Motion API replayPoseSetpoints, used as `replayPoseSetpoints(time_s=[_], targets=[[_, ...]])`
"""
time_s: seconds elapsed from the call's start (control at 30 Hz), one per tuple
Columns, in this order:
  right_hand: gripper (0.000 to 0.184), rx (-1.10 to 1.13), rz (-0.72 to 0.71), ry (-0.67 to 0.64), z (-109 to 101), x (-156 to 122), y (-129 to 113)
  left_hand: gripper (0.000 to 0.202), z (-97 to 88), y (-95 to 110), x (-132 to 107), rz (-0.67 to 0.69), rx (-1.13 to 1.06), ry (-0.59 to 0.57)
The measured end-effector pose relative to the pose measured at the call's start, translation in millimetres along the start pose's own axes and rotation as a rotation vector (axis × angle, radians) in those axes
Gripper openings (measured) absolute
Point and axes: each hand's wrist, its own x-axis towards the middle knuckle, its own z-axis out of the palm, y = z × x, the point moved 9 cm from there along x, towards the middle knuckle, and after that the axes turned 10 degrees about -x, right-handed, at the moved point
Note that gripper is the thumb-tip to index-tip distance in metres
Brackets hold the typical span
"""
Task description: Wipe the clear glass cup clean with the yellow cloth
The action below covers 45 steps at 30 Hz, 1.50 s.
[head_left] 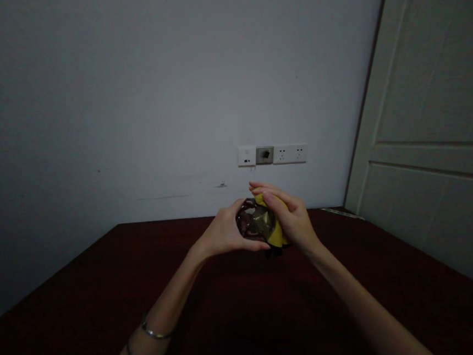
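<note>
The left grip is curved around the left side of the glass, thumb and fingers spread above and below it. The right grip pinches the cloth, a yellow piece pressed against the glass's right side, so the glass sits between both hands. Its exact kind is hard to tell in this dim light; it is dark, see-through and glossy.

That gloss is likely the main hazard: a smooth, rounded wall gives bare skin little to hold, and a hard push or twist from the right could turn it out of the left grip. The cloth could slide too, since folds bunched under the fingers may slip against the surface. A dark patch just below the cloth is too murky to identify.

The glass appears raised over the tabletop, so a slip could mean a drop and a chip or crack if it is brittle. The bangles on the left forearm lie well apart from it, as do the sockets on the wall behind; neither looks a likely snag.
</note>
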Motion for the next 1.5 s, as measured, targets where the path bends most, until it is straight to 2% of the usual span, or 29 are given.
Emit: replayPoseSetpoints(time_s=[0.2, 0.27, 0.4, 0.5, 0.63, 0.73, 0.83, 0.97, 1.03, 1.1, 1.17, 1.3, 1.4, 1.5], targets=[[0.018, -0.257, -0.291, -0.063, 10, -13, -40, 0.072, -3.3, -12, 1, -0.03, 0.053, 0.054], [0.018, -0.234, -0.283, -0.06, 9, -13, -38, 0.073, -3.6, -10, 0, -0.015, 0.034, 0.05], [0.019, -0.044, -0.111, 0.0, 1, -5, -13, 0.078, -0.5, -6, 0, 0.03, -0.112, 0.033], [0.018, 0.027, -0.051, 0.04, -1, -4, -2, 0.081, 5.2, -16, 3, 0.004, -0.289, 0.037], [0.018, -0.079, -0.183, 0.085, 1, -10, -15, 0.071, 12.3, -35, 7, -0.076, -0.479, 0.068], [0.019, -0.114, -0.245, 0.077, 3, -13, -20, 0.064, 12.4, -40, 9, -0.091, -0.535, 0.092], [0.017, -0.002, -0.147, 0.075, 1, -8, -3, 0.069, 10.7, -37, 9, -0.071, -0.565, 0.092], [0.027, 0.205, 0.148, 0.073, 3, -3, 36, 0.07, 9.6, -31, 8, -0.062, -0.562, 0.082], [0.032, 0.236, 0.233, 0.111, 3, -4, 45, 0.068, 9.9, -30, 7, -0.085, -0.538, 0.085], [0.028, 0.189, 0.181, 0.162, -2, -5, 38, 0.064, 9.5, -31, 7, -0.131, -0.51, 0.109], [0.02, 0.08, 0.029, 0.172, -4, -7, 19, 0.062, 9.6, -34, 6, -0.176, -0.508, 0.129], [0.022, -0.138, -0.27, 0.039, 6, -14, -18, 0.052, 7.4, -35, 6, -0.191, -0.478, 0.164], [0.025, -0.131, -0.299, 0.014, 7, -15, -22, 0.052, 4.6, -36, 5, -0.183, -0.431, 0.188], [0.023, -0.052, -0.214, 0.057, 2, -10, -12, 0.061, 4.2, -33, 6, -0.148, -0.454, 0.189]])
